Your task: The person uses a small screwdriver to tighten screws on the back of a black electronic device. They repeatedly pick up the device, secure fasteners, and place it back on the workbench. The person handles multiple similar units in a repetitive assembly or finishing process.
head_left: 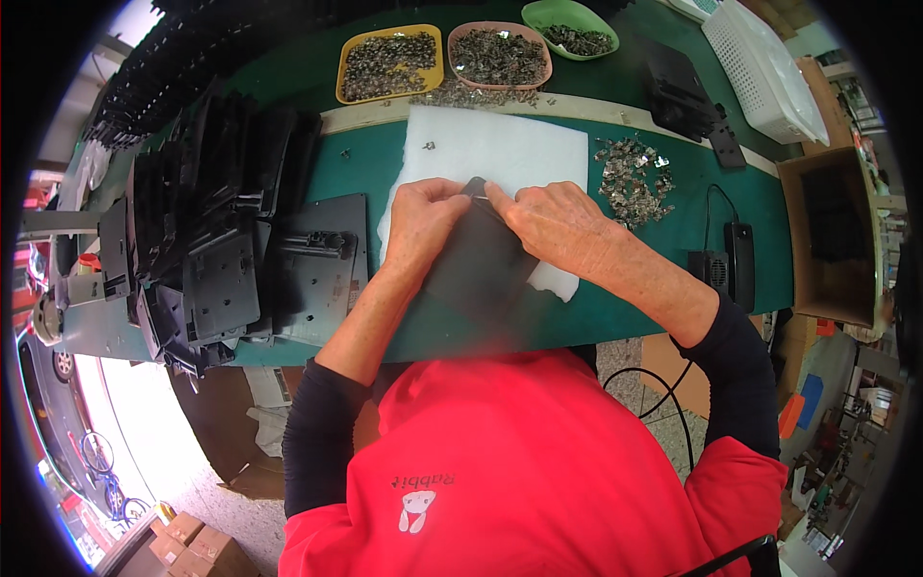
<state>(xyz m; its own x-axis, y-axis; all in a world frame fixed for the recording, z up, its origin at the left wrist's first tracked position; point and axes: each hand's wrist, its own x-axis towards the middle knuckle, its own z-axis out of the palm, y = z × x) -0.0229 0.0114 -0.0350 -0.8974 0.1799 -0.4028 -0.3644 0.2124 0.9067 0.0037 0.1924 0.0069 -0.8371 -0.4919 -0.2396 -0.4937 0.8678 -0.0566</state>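
A dark flat plate (476, 255), blurred at its near end, is held tilted over a white foam sheet (510, 135). My left hand (421, 219) is closed on the plate's left side near its far corner. Fingers of my right hand (558, 219) press against the same corner from the right, with the thumb and index close to the left fingertips. A small shiny sliver shows between the two hands; its kind is too small to tell. One loose metal clip (429, 146) lies on the foam.
Black plates with fittings (223, 288) are stacked at the left. A pile of small metal clips (635, 183) lies right of the foam. Yellow (342, 77), pink (548, 72) and green (531, 13) trays of small metal parts stand behind. A black power adapter (739, 260) sits at right.
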